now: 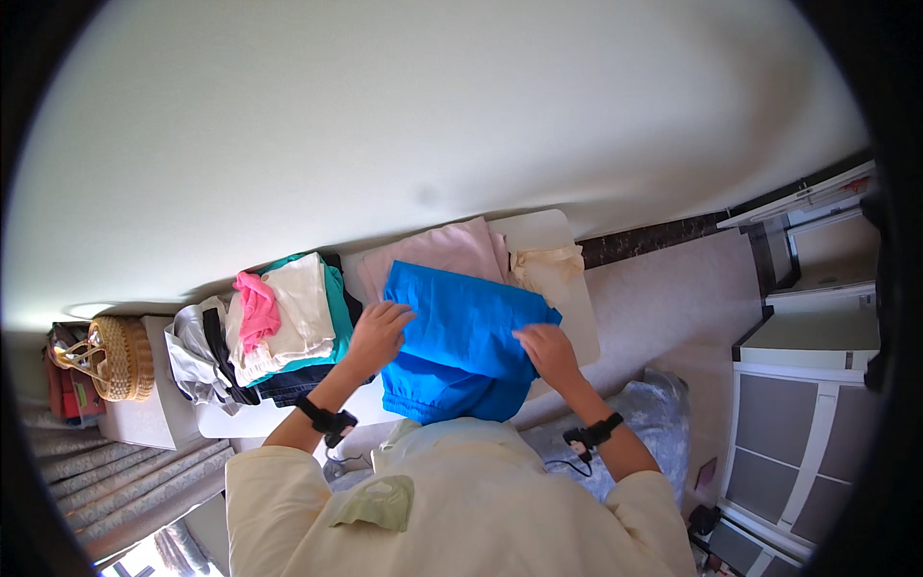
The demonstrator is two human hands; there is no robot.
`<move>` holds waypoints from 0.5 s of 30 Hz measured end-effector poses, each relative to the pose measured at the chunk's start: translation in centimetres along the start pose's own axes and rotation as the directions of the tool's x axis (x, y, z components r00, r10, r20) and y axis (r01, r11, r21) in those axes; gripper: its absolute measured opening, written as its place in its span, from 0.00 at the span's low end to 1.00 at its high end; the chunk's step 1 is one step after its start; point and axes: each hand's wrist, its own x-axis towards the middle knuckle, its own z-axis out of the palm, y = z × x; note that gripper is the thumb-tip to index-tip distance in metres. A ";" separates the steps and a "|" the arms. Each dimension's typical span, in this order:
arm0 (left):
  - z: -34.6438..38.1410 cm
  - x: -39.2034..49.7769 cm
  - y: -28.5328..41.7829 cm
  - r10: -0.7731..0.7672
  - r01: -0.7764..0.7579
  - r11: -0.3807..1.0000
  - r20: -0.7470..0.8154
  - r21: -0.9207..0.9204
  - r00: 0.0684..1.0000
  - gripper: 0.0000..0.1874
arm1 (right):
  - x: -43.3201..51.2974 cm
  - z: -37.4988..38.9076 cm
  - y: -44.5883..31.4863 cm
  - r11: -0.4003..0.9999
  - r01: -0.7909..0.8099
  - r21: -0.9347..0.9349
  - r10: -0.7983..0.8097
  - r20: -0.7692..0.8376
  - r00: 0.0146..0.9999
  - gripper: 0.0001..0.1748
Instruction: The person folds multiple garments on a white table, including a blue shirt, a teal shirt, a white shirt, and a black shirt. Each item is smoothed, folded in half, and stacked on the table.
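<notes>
A blue garment (469, 317) with a gathered elastic waistband lies in front of me, partly folded over itself. My left hand (381, 332) is at its left edge, fingers bent toward the cloth. On the other side, my right hand (549, 355) has its fingertips at the right part of the upper layer. Whether either hand pinches the fabric cannot be made out. Beneath the blue cloth's far side is a pale pink folded cloth (440, 249). A cream cloth (551, 270) lies to the right of it.
A white table (577, 328) stands against the wall. Left on it are stacked folded clothes (303, 317), a pink cloth (257, 310) on top, and grey-white clothing (195, 346). Further left, a woven basket (122, 358) rests on a white cabinet (140, 415). A blue-grey cover (649, 418) is at lower right.
</notes>
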 end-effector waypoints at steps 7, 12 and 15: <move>7.8 6.6 4.7 0.030 -0.031 1.000 -0.105 -0.006 0.994 0.35 | 4.6 7.7 -2.9 0.997 -0.063 0.044 0.066 -0.059 0.996 0.35; 9.3 5.9 -1.1 -0.395 0.404 0.915 -0.244 -0.017 0.885 0.38 | 0.0 8.0 2.1 0.877 -0.450 -0.171 0.427 -0.156 0.891 0.38; 9.1 6.7 -0.3 -0.406 0.471 0.872 -0.338 0.133 0.849 0.35 | 0.3 7.1 2.1 0.793 -0.560 -0.240 0.489 -0.297 0.820 0.36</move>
